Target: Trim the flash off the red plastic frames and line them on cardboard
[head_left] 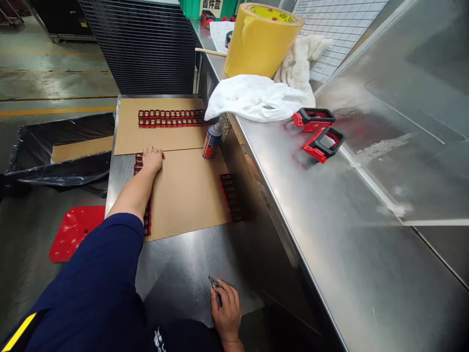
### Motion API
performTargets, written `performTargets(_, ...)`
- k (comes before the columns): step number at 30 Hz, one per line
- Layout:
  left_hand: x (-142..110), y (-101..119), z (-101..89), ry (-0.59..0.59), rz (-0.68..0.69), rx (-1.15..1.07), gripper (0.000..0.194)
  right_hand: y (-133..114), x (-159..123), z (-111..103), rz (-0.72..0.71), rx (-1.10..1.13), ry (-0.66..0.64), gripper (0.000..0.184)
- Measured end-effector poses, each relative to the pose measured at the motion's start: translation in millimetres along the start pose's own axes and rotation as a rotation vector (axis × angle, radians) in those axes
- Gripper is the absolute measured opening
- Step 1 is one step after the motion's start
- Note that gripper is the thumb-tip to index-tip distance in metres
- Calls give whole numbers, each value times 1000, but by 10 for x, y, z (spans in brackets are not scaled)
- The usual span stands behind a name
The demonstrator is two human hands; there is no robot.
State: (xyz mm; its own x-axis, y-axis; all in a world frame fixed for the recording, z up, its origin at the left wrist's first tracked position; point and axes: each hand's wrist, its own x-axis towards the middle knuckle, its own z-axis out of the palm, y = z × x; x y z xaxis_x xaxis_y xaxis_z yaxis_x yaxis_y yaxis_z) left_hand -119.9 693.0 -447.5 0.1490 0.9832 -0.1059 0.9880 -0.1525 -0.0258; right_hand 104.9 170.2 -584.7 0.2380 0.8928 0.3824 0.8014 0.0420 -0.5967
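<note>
My left hand (pixel 152 159) reaches out to the far left corner of a brown cardboard sheet (pixel 186 190), fingers curled on a red and black frame part at the top of a column of such parts (pixel 147 217) along the sheet's left edge. My right hand (pixel 225 308) rests low on the steel table (pixel 183 259), fingers closed around a small metal tool, likely cutters (pixel 213 281). A second column of parts (pixel 230 195) lines the sheet's right edge. Rows of the same parts (pixel 170 118) lie on a farther cardboard sheet.
A spray can (pixel 211 141) stands by the sheet's far right corner. On the raised steel counter sit two red and black frames (pixel 318 132), a white cloth (pixel 256 98) and a big yellow tape roll (pixel 262 39). A red stool (pixel 75 232) and black-lined bin (pixel 54 151) lie left.
</note>
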Motion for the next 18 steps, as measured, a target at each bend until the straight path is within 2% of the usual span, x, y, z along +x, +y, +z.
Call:
performTargets(3, -98, 371, -9, 15, 88, -45, 51, -19, 14, -3, 15, 0, 1, 17)
performTargets(5, -310, 815, 112, -34, 253, -97, 48, -20, 2, 2, 23, -2, -11, 16)
performTargets(7, -667, 1372, 321, -116, 478, -165, 40, -14, -24, 10, 27, -1, -24, 15)
performTargets(9, -1122, 1943, 555, -163, 640, -222, 35, -7, -55, 17, 31, -3, -32, 15)
performTargets(10, -1351, 2198, 662, -175, 703, -247, 34, -5, -69, 19, 34, -4, -35, 15)
performTargets(12, -1738, 2598, 834, -170, 746, -269, 32, -3, -89, 21, 41, -7, -38, 17)
performTargets(15, -2021, 2891, 989, -149, 695, -251, 31, 2, -104, 26, 43, -6, -36, 20)
performTargets(18, -2040, 2930, 1041, -135, 623, -220, 33, 13, -112, 38, 39, 4, -22, 23)
